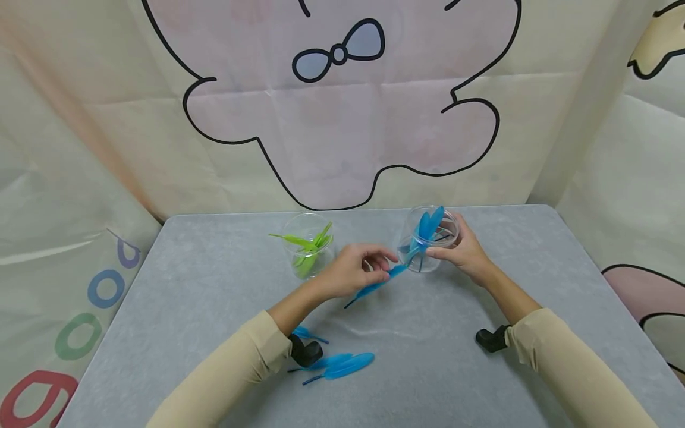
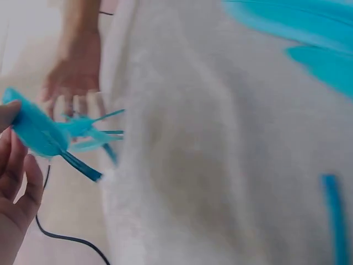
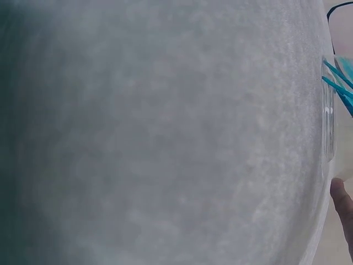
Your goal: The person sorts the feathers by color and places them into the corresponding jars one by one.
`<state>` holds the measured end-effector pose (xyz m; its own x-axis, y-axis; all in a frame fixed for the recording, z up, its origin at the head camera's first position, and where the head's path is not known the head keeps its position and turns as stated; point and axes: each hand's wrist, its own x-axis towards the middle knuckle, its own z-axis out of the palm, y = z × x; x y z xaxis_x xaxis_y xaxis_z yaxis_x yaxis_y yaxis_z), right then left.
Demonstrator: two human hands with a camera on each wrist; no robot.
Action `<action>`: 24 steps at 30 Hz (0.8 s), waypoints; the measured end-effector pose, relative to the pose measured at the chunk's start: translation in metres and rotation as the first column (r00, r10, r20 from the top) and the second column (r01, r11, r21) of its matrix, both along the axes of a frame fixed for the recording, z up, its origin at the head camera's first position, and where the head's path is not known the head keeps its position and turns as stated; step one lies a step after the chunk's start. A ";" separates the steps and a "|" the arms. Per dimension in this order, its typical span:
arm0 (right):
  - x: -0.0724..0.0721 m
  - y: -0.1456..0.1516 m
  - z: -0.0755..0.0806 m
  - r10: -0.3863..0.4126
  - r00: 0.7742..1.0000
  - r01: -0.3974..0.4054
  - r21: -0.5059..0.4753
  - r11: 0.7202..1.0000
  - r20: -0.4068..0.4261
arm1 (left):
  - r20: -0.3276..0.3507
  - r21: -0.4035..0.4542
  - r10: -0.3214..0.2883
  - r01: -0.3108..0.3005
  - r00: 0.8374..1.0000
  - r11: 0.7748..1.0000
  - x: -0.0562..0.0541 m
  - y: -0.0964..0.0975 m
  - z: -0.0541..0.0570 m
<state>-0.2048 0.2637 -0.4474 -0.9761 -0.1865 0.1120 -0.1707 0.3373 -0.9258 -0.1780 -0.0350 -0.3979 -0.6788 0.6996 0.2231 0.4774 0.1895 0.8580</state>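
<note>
In the head view my left hand (image 1: 348, 272) pinches a blue feather (image 1: 371, 289) between thumb and fingers, its dark quill pointing down toward me. The left wrist view shows this feather (image 2: 38, 130) at the fingertips (image 2: 10, 113). My right hand (image 1: 464, 252) grips a clear plastic cup (image 1: 431, 264) by its right side. Several blue feathers (image 1: 430, 224) stand in that cup, vanes up and quills down. Only a fingertip (image 3: 337, 187) of the right hand and the cup's edge show in the right wrist view.
Left of the hands, a second clear cup (image 1: 289, 241) holds green feathers (image 1: 313, 244). More blue feathers (image 1: 349, 365) lie on the grey table (image 1: 428, 362) near my left sleeve, which partly hides them. A patterned cloth wall (image 1: 342, 131) rises behind the table's back edge.
</note>
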 end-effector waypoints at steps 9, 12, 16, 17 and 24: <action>0.000 -0.002 0.001 -0.003 1.000 0.003 -0.001 1.000 0.010 | -0.005 0.145 0.191 -0.188 0.982 0.971 -0.020 0.017 0.028; 0.000 -0.002 0.002 -0.004 1.000 0.004 0.001 1.000 0.018 | -0.015 0.179 0.221 -0.215 0.975 0.960 -0.023 0.023 0.035; 0.001 -0.002 0.003 -0.012 1.000 0.011 0.020 1.000 0.024 | -0.029 0.225 0.255 -0.243 0.966 0.944 -0.028 0.031 0.046; 0.001 -0.002 0.003 -0.013 1.000 0.013 0.019 1.000 0.026 | -0.030 0.238 0.262 -0.248 0.964 0.939 -0.029 0.033 0.048; 0.001 -0.002 0.005 -0.011 0.999 0.011 0.014 1.000 0.036 | -0.028 0.321 0.322 -0.297 0.946 0.899 -0.034 0.045 0.063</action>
